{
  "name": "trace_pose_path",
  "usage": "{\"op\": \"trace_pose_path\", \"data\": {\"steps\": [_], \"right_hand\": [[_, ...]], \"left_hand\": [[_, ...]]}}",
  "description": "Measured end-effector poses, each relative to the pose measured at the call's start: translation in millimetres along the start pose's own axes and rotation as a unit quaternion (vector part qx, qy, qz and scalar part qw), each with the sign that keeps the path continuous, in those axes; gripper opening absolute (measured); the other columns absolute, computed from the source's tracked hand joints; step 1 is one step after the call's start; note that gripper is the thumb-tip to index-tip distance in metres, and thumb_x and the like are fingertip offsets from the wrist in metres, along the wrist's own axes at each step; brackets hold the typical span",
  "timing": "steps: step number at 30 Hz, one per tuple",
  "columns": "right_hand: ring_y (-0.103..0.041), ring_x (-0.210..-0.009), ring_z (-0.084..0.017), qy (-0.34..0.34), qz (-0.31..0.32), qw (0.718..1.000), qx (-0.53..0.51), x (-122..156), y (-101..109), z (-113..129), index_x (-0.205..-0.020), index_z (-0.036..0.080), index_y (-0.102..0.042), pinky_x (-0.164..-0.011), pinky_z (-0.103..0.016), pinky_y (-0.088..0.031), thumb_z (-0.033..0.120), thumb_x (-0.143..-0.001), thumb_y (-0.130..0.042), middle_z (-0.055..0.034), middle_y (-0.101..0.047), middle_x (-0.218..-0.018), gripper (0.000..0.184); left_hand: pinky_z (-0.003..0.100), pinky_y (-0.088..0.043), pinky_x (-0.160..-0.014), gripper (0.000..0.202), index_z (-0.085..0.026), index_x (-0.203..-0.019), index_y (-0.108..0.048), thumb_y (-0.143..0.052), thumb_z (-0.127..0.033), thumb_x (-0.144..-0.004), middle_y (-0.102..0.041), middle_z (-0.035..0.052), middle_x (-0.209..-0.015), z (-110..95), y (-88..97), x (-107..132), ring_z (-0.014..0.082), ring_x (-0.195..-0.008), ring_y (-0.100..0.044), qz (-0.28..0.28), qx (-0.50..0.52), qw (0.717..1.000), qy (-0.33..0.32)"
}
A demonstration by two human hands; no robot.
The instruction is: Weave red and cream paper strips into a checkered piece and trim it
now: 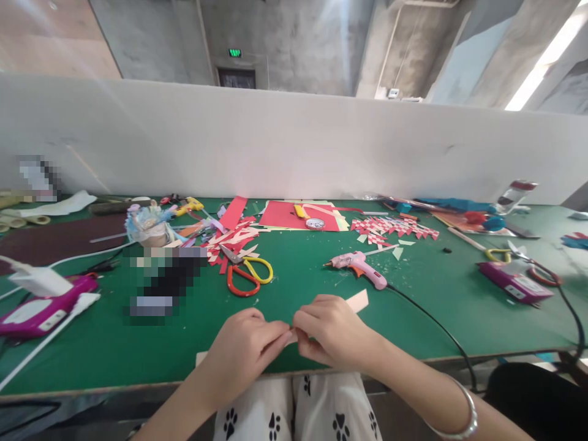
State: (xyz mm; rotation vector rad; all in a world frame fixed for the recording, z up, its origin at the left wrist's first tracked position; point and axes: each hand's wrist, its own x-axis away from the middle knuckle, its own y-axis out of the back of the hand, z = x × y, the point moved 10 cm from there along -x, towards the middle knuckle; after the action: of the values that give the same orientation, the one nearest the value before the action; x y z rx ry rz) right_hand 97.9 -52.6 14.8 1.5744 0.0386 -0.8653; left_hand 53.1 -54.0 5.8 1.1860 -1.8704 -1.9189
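Note:
A pale cream paper strip (358,301) runs slantwise under and between my hands, close to the near table edge. My left hand (248,343) pinches it near the middle with thumb and forefinger. Right beside it, my right hand (328,327) is closed on the same strip, fingertips almost meeting the left ones. The part under the fingers is hidden. Beyond my hands lie scissors (243,286) with one red and one yellow handle, blades slightly apart. A pink glue gun (361,264) rests to the right, its nozzle facing left.
Red and cream paper strips (236,242) are heaped behind the scissors. Red sheets (280,214) lie at the back, beside checkered woven paper pieces (395,228). Purple power boxes (514,282) sit at both sides. The black glue-gun cord (432,321) crosses the right side. A white partition (294,147) stands behind.

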Motion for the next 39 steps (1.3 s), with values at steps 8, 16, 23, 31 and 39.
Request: {"op": "trace_pose_path", "data": {"steps": [8, 16, 23, 31, 39], "right_hand": [[-0.021, -0.044, -0.008, -0.035, -0.002, 0.998, -0.061, 17.0, 4.6, -17.3, -0.061, 0.018, -0.044, -0.049, -0.021, -0.018, 0.009, -0.066, -0.039, 0.0063, -0.047, -0.048, 0.012], [-0.019, -0.046, -0.009, -0.094, 0.003, 0.995, -0.020, 39.0, 6.7, -45.8, -0.058, 0.018, -0.038, -0.050, -0.021, -0.017, 0.006, -0.066, -0.038, 0.0056, -0.039, -0.046, 0.015], [-0.020, -0.045, -0.009, -0.101, 0.014, 0.995, -0.010, 38.9, 3.3, -47.3, -0.057, 0.017, -0.040, -0.049, -0.021, -0.016, 0.006, -0.068, -0.038, 0.0050, -0.042, -0.046, 0.016], [-0.021, -0.045, -0.009, -0.102, 0.032, 0.994, -0.001, 39.7, -2.3, -49.0, -0.058, 0.018, -0.042, -0.050, -0.022, -0.017, 0.007, -0.071, -0.038, 0.0043, -0.044, -0.047, 0.017], [-0.041, -0.056, -0.010, -0.085, 0.065, 0.994, 0.018, 31.1, -6.2, -36.5, -0.065, 0.018, -0.048, -0.071, -0.026, -0.032, 0.008, -0.072, -0.041, 0.0009, -0.054, -0.063, 0.014]], "left_hand": [[0.023, -0.031, -0.055, 0.037, -0.020, -0.070, -0.058, -0.032, -0.029, -0.095, -0.056, -0.0045, -0.053, 10.9, 1.2, 9.0, 0.0110, -0.050, -0.042, 0.028, 0.088, 0.995, 0.025], [0.021, -0.030, -0.053, 0.038, -0.020, -0.064, -0.055, -0.034, -0.029, -0.094, -0.054, -0.0044, -0.053, 29.2, 2.0, 31.4, 0.0108, -0.051, -0.043, 0.072, 0.078, 0.992, 0.062], [0.020, -0.030, -0.054, 0.040, -0.019, -0.060, -0.051, -0.033, -0.030, -0.094, -0.050, -0.0050, -0.050, 33.4, -4.5, 31.0, 0.0101, -0.050, -0.039, 0.097, 0.079, 0.989, 0.076], [0.021, -0.031, -0.055, 0.037, -0.020, -0.063, -0.053, -0.035, -0.030, -0.093, -0.053, -0.0053, -0.054, 35.4, -5.6, 32.8, 0.0104, -0.053, -0.039, 0.110, 0.089, 0.986, 0.085], [0.023, -0.030, -0.054, 0.038, -0.019, -0.060, -0.052, -0.033, -0.024, -0.093, -0.053, -0.0050, -0.050, 18.7, -4.5, 21.5, 0.0105, -0.047, -0.038, 0.079, 0.040, 0.996, 0.028]]}}
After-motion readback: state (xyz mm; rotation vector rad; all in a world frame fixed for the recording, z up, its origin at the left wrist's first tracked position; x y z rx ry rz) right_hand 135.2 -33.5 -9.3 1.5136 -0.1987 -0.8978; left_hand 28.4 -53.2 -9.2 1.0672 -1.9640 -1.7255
